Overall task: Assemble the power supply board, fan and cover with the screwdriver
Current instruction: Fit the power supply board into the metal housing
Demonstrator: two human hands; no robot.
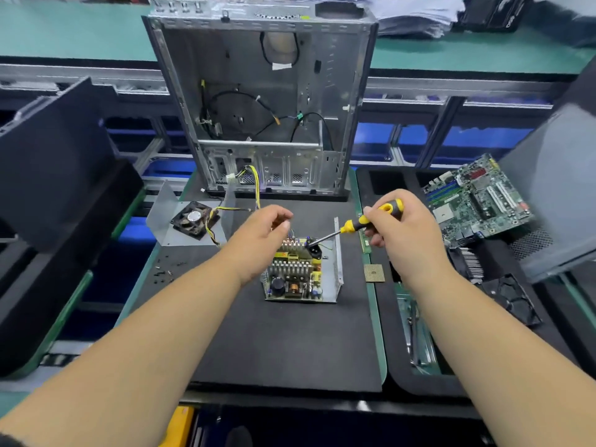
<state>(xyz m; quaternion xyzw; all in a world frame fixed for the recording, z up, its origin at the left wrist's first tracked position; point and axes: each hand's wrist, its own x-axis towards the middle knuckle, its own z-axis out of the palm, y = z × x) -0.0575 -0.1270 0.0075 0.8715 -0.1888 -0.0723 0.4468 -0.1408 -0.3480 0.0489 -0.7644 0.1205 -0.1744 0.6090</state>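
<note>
**Screwdriver tip on the power supply board, left hand poised above it**

The right hand [403,227] grips the yellow-and-black handle of the screwdriver [361,222], fingers curled round it. The shaft slants down to the left, and its tip sits at the black power socket [313,248] on the far corner of the power supply board [295,275].

The left hand [261,235] hovers just over the far left part of the board, fingers loosely curled with the thumb and forefinger close together; whether a screw is pinched between them cannot be told.

The board lies in its open metal housing [338,262] near the middle of the dark mat [277,343] on the worktop, with finned heatsinks, a copper coil and capacitors showing.

To the far left on the mat lies the bent metal cover [164,201], and the black fan [193,219] rests on it, its yellow and black wires running off towards the board. A scatter of small dark screws [167,269] lies on the mat's left edge, well apart from the board.

Behind the mat stands an open computer case [264,101], upright, with black cables inside. On the right, a green motherboard [477,201] lies tilted on a second mat, and a small square processor chip [374,273] lies between the board and the right forearm
</note>
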